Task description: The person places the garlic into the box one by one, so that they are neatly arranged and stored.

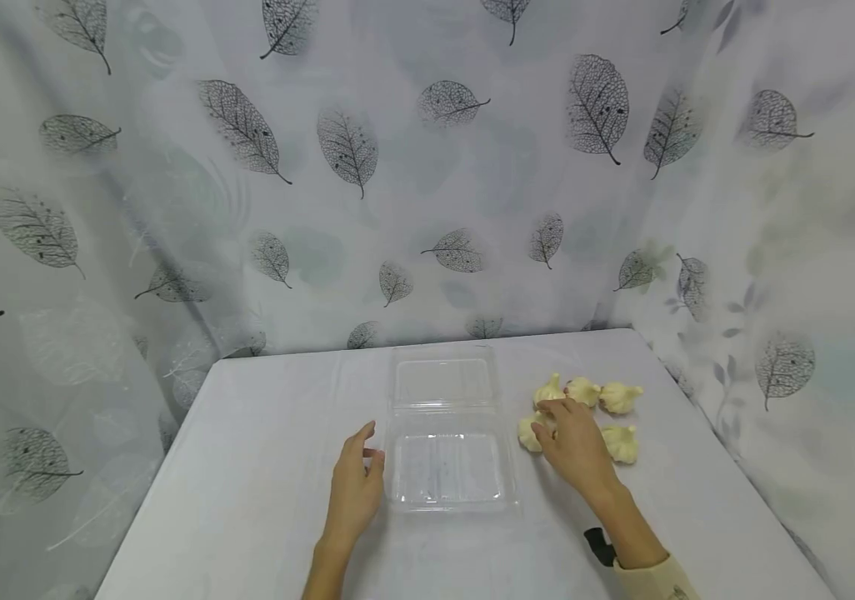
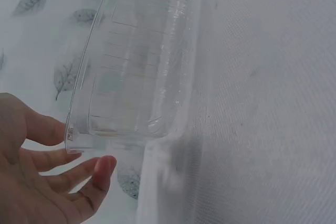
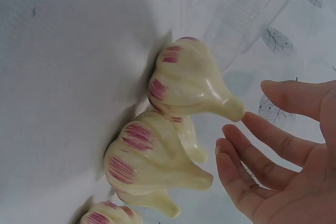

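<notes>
Several cream garlic bulbs [image 1: 620,397] with purple streaks sit in a cluster on the right of the table. Over the cluster's left side is my right hand [image 1: 573,442], its fingers spread and nothing between them. In the right wrist view its fingertips are close to the stem of the nearest garlic bulb [image 3: 189,80]; contact cannot be told. A clear plastic clamshell box [image 1: 448,471] lies unfolded in the middle, its lid [image 1: 445,379] toward the back. My left hand [image 1: 356,487] is beside the box's left edge, fingers loosely bent, near a corner of the box [image 2: 126,77] in the left wrist view.
A white cloth covers the table [image 1: 262,467]. Leaf-patterned curtains [image 1: 397,208] rise behind it and at both sides. A black object [image 1: 600,547] is at my right wrist, by the sleeve [image 1: 656,579].
</notes>
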Demonstrator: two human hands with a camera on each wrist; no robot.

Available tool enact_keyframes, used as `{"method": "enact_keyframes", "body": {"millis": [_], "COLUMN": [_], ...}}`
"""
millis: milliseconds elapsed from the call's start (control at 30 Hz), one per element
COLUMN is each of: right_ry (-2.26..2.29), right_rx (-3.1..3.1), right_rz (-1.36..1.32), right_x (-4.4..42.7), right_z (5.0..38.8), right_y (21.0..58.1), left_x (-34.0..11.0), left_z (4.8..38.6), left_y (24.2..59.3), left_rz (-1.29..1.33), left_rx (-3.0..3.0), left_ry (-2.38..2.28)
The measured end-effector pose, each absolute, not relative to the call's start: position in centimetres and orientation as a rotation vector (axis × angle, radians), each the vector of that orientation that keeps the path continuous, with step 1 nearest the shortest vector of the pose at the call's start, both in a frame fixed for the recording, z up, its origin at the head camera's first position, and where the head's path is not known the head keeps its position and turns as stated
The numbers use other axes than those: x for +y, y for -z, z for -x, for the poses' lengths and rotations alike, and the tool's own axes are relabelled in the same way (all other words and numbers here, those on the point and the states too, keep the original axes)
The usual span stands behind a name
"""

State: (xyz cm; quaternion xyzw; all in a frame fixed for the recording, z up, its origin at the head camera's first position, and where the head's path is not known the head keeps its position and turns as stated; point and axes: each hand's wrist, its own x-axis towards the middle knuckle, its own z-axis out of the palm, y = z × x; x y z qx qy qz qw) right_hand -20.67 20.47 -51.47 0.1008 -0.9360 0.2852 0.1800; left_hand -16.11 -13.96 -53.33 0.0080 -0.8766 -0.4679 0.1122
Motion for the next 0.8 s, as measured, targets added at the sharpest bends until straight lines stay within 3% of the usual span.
{"method": "enact_keyframes", "body": {"millis": [800], "right_ry": [-0.910], "right_rx": [-2.675], "right_rz": [-0.204], "right_x": [19.7], "right_z": [21.4], "right_y": [52.0], "left_x": [-12.6], "left_z": [16.0], "left_y": [55.0], "left_rz": [-0.176], "left_rx": [-2.287], "left_ry": [1.724]}}
